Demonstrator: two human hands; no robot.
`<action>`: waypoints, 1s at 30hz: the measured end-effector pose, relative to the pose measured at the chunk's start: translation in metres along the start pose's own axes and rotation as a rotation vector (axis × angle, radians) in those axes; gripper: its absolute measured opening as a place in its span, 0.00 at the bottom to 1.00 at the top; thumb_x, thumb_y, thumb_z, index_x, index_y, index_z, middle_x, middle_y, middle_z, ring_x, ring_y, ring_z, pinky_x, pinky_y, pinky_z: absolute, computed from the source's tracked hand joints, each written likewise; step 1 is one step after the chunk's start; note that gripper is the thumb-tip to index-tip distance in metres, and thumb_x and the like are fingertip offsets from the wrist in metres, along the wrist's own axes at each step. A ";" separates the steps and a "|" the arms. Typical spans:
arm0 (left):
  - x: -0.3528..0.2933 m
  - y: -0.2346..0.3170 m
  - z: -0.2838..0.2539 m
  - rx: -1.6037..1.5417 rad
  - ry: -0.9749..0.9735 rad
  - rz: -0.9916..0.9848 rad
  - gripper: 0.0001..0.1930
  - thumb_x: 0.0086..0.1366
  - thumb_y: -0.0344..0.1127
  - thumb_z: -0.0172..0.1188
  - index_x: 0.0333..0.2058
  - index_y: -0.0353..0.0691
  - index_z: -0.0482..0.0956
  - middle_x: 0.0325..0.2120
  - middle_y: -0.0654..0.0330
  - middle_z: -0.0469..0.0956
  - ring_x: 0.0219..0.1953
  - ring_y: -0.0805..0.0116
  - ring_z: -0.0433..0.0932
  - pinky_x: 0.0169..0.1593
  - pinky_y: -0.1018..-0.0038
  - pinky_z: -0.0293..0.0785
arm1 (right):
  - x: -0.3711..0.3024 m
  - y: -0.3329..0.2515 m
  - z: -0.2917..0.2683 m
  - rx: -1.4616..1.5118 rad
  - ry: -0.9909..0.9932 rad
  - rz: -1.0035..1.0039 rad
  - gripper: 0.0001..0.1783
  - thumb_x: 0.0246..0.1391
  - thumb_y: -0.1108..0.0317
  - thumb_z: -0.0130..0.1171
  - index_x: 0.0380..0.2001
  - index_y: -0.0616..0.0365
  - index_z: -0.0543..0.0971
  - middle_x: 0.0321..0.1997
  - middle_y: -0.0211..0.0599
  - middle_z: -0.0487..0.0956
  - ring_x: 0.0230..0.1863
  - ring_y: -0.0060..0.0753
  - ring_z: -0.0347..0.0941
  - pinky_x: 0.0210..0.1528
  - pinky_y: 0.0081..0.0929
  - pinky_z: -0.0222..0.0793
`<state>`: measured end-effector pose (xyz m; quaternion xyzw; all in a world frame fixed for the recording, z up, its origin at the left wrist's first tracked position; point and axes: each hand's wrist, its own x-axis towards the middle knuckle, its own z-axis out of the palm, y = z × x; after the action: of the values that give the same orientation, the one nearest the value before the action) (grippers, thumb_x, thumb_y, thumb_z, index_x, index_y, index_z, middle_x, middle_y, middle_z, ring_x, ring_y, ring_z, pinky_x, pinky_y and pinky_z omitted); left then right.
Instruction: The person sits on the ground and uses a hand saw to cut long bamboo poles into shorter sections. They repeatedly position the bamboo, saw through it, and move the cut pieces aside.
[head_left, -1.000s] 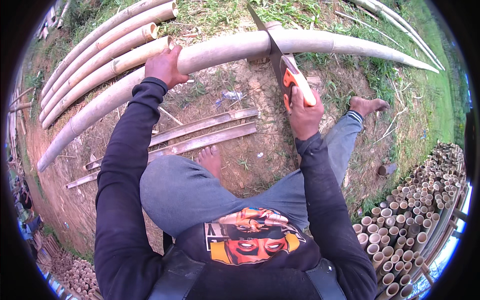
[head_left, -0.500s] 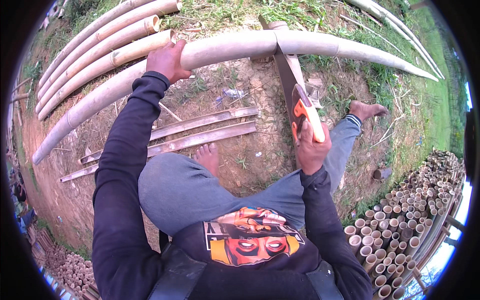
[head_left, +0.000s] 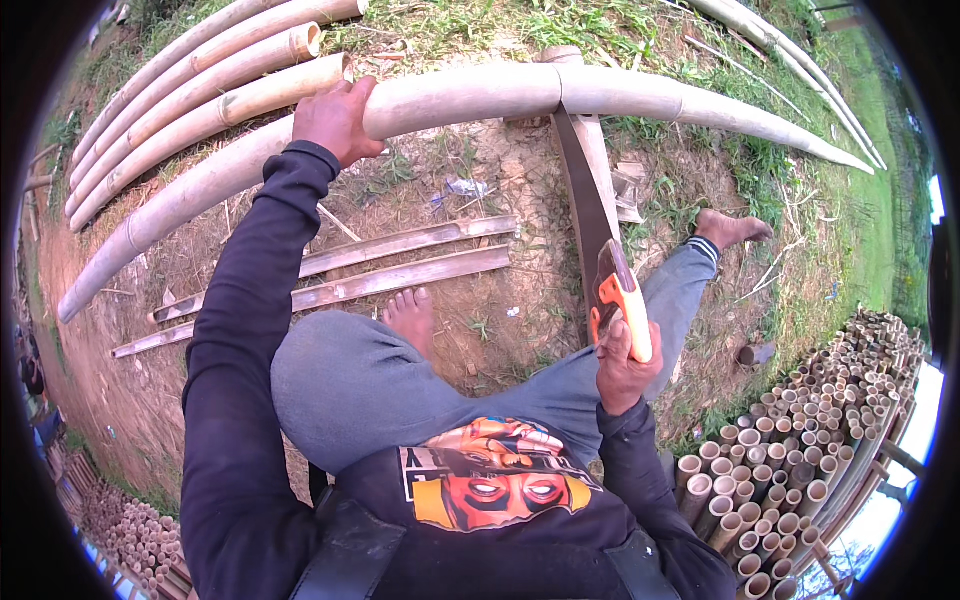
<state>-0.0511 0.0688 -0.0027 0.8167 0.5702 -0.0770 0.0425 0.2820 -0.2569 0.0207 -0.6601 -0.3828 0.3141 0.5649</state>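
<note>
A long pale bamboo pole (head_left: 460, 98) runs across in front of me, from the lower left to the far right. My left hand (head_left: 336, 121) grips it from above, left of its middle. In my right hand (head_left: 627, 368) is the orange handle of a handsaw (head_left: 590, 205). The saw's dark blade reaches away from me, and its far end meets the underside of the pole near a joint ring. Below the pole there, a wooden support (head_left: 594, 170) slopes toward me, partly hidden by the blade.
Several bamboo poles (head_left: 215, 110) lie at the far left. Two split bamboo lengths (head_left: 400, 275) rest on the ground by my bare foot (head_left: 410, 318). A large stack of cut bamboo (head_left: 790, 440) fills the right side, another the lower left. Thin poles (head_left: 790, 55) lie far right.
My right hand has drawn the saw back toward me, so less of the blade extends past the pole. My left hand stays in place on the pole.
</note>
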 end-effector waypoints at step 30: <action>-0.001 0.001 0.003 0.010 0.109 0.055 0.49 0.44 0.53 0.80 0.65 0.46 0.70 0.51 0.48 0.82 0.50 0.47 0.84 0.53 0.55 0.80 | -0.028 0.005 -0.016 -0.138 0.040 -0.136 0.13 0.64 0.75 0.66 0.50 0.69 0.81 0.35 0.39 0.87 0.33 0.19 0.82 0.36 0.19 0.76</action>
<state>-0.0507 0.0666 -0.0057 0.8353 0.5487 -0.0341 0.0094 0.2824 -0.2892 0.0185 -0.6760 -0.4362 0.2348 0.5456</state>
